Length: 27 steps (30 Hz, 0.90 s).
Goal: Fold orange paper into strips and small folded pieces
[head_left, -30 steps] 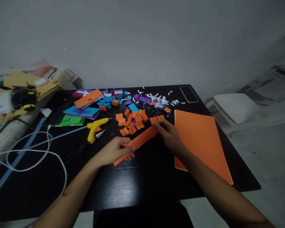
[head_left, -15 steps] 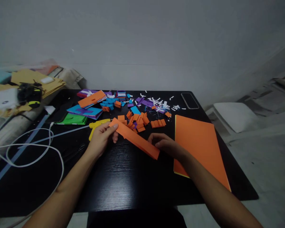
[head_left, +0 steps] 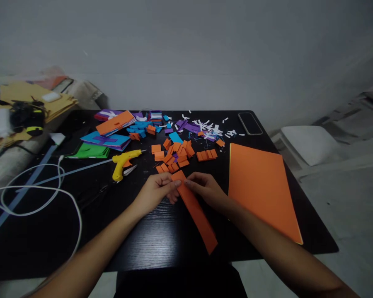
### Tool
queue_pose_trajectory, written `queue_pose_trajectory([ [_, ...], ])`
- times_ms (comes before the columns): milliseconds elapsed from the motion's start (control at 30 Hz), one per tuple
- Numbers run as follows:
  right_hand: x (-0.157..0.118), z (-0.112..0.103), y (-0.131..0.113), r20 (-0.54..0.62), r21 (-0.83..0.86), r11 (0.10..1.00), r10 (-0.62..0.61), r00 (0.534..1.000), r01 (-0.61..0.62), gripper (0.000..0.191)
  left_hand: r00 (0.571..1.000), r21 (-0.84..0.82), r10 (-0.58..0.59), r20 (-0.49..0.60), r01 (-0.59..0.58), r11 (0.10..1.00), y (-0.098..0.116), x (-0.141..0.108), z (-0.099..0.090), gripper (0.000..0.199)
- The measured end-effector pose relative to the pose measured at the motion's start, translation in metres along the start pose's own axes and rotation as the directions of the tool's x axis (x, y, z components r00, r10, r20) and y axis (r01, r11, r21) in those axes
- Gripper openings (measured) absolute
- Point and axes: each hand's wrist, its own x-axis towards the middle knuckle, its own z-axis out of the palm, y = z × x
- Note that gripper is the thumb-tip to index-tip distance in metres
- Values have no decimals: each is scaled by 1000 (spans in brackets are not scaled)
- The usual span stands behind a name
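Note:
An orange paper strip (head_left: pixel 199 219) slants down over the black table, its upper end between my two hands. My left hand (head_left: pixel 161 188) pinches that end, thumb on top. My right hand (head_left: pixel 205 188) is closed on the strip's right edge close by, with thumb and fingertips at the paper. Just beyond the hands lies a pile of small folded orange paper pieces (head_left: pixel 177 154). To the right rests a stack of orange sheets (head_left: pixel 259 186) with a yellow edge showing below. A yellow glue gun (head_left: pixel 122 162) lies left of the pile, partly over scissors (head_left: pixel 129 170).
Folded colored papers (head_left: pixel 107 140) are stacked at the back left. White paper scraps (head_left: pixel 209 128) lie scattered at the back, near a phone (head_left: pixel 250 123). A white cable (head_left: pixel 40 187) loops across the left side of the black table (head_left: pixel 149 244). A white stool (head_left: pixel 309 142) stands at right.
My left hand has moved right and nearer, uncovering the glue gun. The strip has swung steeper, its lower end toward me. My right hand has shifted to the strip's upper end.

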Motion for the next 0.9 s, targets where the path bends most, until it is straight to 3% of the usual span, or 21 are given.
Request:
queue_pose_trajectory([
  [267,-1,-1,1,-32,-52,998,-37,999,35,37,1000,43,16,5,-16,999,-1,-4,4,43],
  [700,-1,3,-1,-28,13,999,-46,999,46,28,997,122,7,80,-16,992,-3,-6,6,41],
  [800,-2,3,-4,-35,23,999,-23,999,24,25,996,183,62,68,-74,980,-2,-8,5,33],
  [900,-4,2,-7,-41,20,1000,-3,999,4,22,981,224,193,-9,-186,957,2,-9,0,28],
])
